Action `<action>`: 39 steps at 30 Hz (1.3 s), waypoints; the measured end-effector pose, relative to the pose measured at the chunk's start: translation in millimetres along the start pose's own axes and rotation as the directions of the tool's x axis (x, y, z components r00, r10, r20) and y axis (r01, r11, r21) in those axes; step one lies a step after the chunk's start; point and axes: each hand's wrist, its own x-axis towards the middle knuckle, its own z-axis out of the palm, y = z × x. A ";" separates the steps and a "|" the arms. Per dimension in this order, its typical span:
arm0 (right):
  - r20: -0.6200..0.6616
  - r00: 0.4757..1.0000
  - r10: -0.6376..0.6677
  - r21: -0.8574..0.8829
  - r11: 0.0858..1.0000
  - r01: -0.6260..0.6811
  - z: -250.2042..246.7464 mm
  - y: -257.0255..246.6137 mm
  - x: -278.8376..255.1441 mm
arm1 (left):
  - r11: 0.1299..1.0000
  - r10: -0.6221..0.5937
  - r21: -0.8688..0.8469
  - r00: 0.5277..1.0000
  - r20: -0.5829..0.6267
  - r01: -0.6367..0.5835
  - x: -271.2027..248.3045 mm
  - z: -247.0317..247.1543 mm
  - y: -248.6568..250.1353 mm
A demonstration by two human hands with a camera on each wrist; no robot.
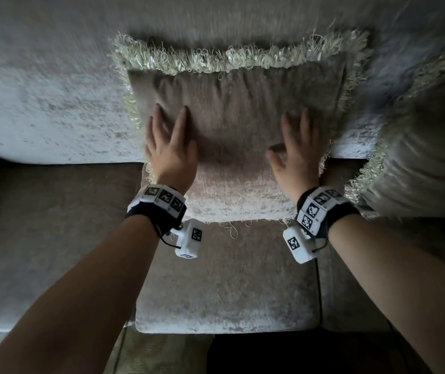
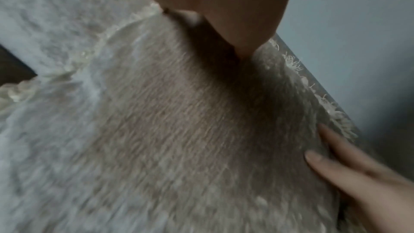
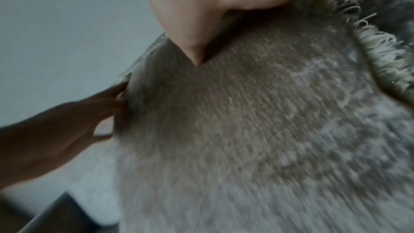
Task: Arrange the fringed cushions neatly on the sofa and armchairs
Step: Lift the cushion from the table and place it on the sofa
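Observation:
A beige cushion (image 1: 237,112) with a pale looped fringe leans against the sofa backrest (image 1: 48,103), its lower edge on the seat. My left hand (image 1: 170,139) lies flat on its left half, fingers straight and spread. My right hand (image 1: 297,147) presses its right half, fingers straight, thumb out to the side. In the left wrist view the cushion (image 2: 179,130) fills the frame, with the right hand's fingers (image 2: 331,162) touching it. In the right wrist view the cushion (image 3: 246,130) shows with the left hand (image 3: 67,120) at its edge.
A second fringed cushion (image 1: 421,163) leans at the right, close beside the first. The sofa seat cushion (image 1: 229,287) runs toward me, with a seam (image 1: 320,292) on its right. Bare backrest and seat lie to the left. Floor shows at the bottom.

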 end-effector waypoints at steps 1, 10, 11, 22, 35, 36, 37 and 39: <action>0.090 0.996 0.014 -0.049 0.999 -0.010 2.2 2.3 8.3 | 0.998 0.019 0.059 0.996 0.085 -0.024 7.0 0.7 -0.8; -0.086 0.977 0.196 0.109 0.976 -0.187 5.0 28.1 -33.1 | 0.990 -0.128 0.054 0.992 -0.017 0.129 -16.5 0.5 -26.9; -0.071 0.974 0.217 0.135 0.969 -0.206 10.8 25.6 -48.1 | 0.991 -0.102 0.084 0.994 -0.026 0.104 -34.3 4.6 -24.4; 0.321 0.780 0.537 0.112 0.796 -0.594 55.3 58.9 -121.2 | 0.810 -0.572 0.130 0.722 0.389 0.572 -116.3 40.3 -103.1; 0.541 0.684 0.489 0.069 0.785 -0.615 77.7 77.8 -166.4 | 0.846 -0.480 0.074 0.695 0.536 0.527 -113.0 63.0 -73.6; 0.464 0.755 0.463 0.119 0.812 -0.571 75.4 68.5 -158.1 | 0.870 -0.444 0.000 0.782 0.436 0.494 -113.7 62.3 -69.2; 0.393 0.811 0.433 0.164 0.835 -0.525 74.9 60.1 -147.0 | 0.914 -0.375 -0.024 0.867 0.329 0.405 -112.5 63.1 -63.3; 0.381 0.852 0.358 0.187 0.873 -0.450 70.7 41.0 -125.3 | 0.978 -0.206 0.067 0.935 0.289 0.195 -112.3 67.5 -53.1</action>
